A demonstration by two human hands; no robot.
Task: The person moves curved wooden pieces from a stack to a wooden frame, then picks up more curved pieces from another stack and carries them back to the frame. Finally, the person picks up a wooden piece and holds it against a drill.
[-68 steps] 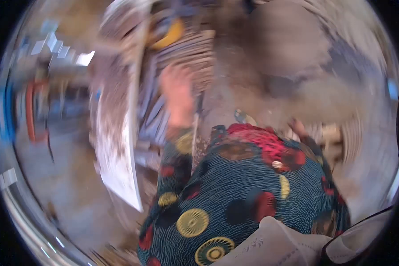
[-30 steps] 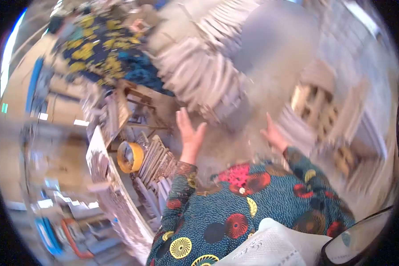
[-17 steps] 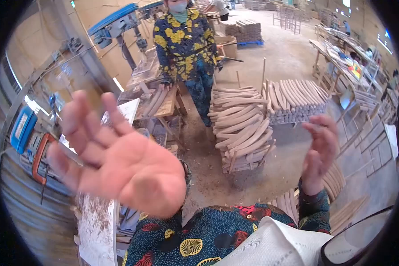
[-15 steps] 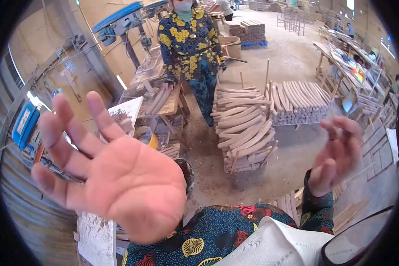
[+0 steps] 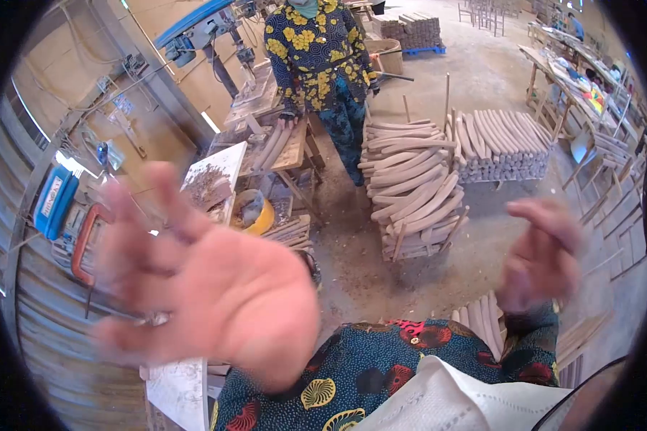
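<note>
My left hand (image 5: 241, 294) is raised close to the camera, palm toward me. Its fingers are spread, bent and smeared by motion, with nothing in them. To the right, my right hand (image 5: 543, 255) is held up in the air, one finger stretched out to the left and the others loosely curled; it shows no object. Between and beyond the hands lies a pile of curved wooden pieces (image 5: 413, 183), which neither hand touches. Behind my left hand stands a blue machine (image 5: 56, 203) with a red-orange clamp-shaped frame (image 5: 86, 241).
Across the way, a person in a yellow-flowered jacket (image 5: 320, 54) rests one hand on wooden pieces on a workbench (image 5: 292, 154). A neat wood stack (image 5: 507, 144) stands right of the pile. A yellow bucket (image 5: 259, 215) and a white board (image 5: 219, 169) with shavings are at left.
My left hand has shifted slightly right and its fingers have bent inward. One finger of my right hand now stretches out further. The view has tilted downward and turned a little left.
</note>
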